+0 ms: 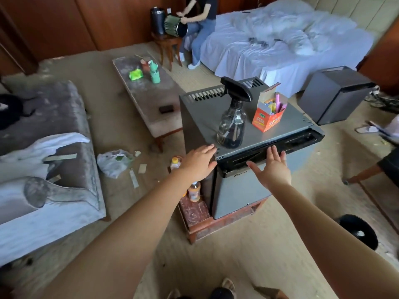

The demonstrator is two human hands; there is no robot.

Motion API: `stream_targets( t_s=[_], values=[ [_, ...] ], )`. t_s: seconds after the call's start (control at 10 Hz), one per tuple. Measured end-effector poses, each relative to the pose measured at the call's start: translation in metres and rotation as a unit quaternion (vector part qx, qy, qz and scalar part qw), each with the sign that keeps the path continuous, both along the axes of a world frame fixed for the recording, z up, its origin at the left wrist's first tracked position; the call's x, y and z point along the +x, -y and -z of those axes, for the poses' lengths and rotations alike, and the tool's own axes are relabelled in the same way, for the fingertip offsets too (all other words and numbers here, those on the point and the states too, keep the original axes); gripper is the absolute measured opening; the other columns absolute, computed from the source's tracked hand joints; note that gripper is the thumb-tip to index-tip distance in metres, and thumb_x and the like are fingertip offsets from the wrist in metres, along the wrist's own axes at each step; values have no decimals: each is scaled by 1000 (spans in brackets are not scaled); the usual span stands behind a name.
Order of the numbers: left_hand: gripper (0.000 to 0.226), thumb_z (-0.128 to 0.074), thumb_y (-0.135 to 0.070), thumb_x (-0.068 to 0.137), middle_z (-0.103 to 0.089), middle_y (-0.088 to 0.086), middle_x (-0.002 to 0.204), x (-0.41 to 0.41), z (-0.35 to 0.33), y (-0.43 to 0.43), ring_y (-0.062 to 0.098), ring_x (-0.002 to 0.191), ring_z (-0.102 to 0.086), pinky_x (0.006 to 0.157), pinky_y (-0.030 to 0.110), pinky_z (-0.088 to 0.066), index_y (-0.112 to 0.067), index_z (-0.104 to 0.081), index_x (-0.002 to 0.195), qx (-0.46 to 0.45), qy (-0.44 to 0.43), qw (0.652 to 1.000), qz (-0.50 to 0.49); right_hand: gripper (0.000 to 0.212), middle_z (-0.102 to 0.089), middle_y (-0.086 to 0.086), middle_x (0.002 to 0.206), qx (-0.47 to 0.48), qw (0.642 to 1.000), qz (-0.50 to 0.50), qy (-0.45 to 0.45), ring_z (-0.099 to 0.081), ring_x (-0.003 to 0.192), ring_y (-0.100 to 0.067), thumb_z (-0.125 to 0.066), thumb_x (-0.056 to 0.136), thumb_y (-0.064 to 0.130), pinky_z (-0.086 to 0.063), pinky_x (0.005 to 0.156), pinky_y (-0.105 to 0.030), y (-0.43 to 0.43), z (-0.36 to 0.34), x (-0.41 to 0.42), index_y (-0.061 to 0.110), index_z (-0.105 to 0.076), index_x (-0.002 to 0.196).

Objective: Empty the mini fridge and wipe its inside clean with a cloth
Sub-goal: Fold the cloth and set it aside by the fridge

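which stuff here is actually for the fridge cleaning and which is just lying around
For the job: mini fridge; spray bottle on its top; left hand and right hand, open, at its front edge.
Lying about: orange box on the fridge top; green bottle on the bench; plastic bag on the floor; second fridge by the bed.

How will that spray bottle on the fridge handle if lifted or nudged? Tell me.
The spray bottle looks mostly empty, so probably light. Tall with a bulky trigger head, it may tip if nudged. Standing near the front edge of the mini fridge, it could fall off.
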State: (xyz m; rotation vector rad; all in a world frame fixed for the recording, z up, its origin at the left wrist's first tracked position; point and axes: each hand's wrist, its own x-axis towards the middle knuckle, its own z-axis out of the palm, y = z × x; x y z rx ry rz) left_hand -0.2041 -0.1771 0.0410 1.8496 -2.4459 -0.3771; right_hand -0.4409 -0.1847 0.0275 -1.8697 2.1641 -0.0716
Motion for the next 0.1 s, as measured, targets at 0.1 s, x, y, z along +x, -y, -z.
stream_targets(
  t_s=[0.1],
  values=[
    [51,-43,-32,100,-24,-1,157,11,-4,-9,19,144,-24,115,38,-25,-17,-33,148,2,-16,1000,11,76,-29,-4,155,-97,994,-47,32,-11,146,-32,-39,91,66,-21,114,-46,-5,-2,29,10,-41,143]
  ],
)
